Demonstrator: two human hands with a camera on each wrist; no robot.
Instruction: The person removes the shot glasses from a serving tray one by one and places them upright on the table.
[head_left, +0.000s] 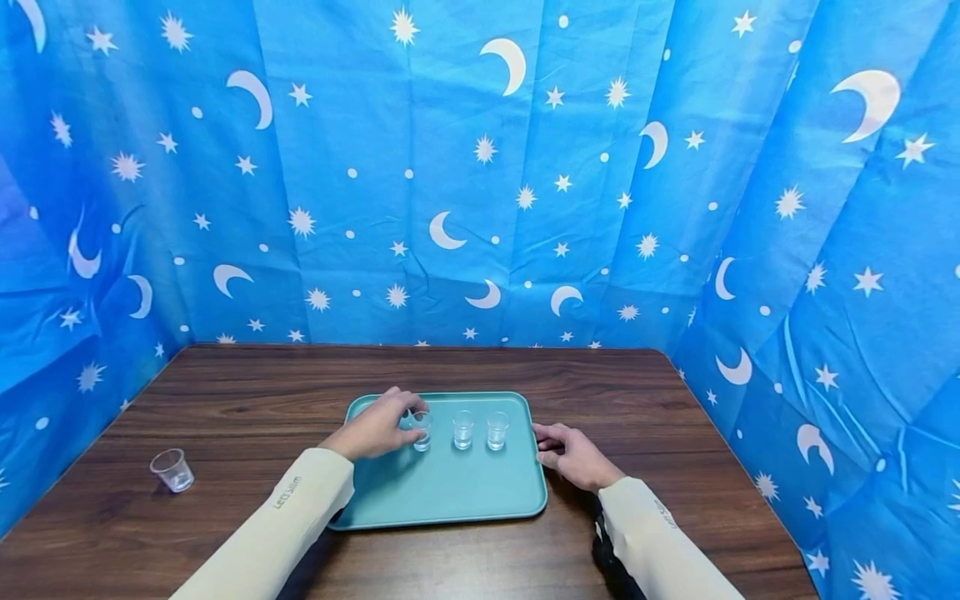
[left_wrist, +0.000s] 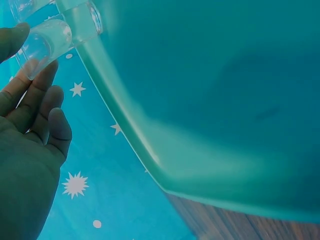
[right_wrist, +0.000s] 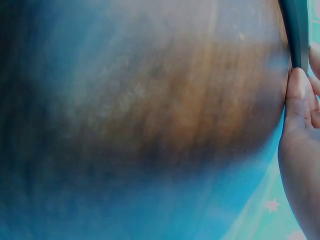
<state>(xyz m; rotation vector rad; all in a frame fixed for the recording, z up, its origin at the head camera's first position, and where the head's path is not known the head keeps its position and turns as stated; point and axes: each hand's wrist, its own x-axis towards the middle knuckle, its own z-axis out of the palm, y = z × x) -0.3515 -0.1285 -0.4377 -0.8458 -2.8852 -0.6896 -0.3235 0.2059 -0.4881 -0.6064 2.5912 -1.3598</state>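
Observation:
A teal tray lies on the table. Three small clear shot glasses stand in a row on its far half. My left hand pinches the leftmost shot glass near its rim, between thumb and fingers. That same shot glass shows in the left wrist view, its base on the tray. To its right stand the middle shot glass and the right shot glass. At the tray's right edge, my right hand holds the rim; its thumb lies against the edge in the right wrist view.
Another clear shot glass stands on the brown wooden table, left of the tray. A blue curtain with white moons and stars surrounds the table's back and sides.

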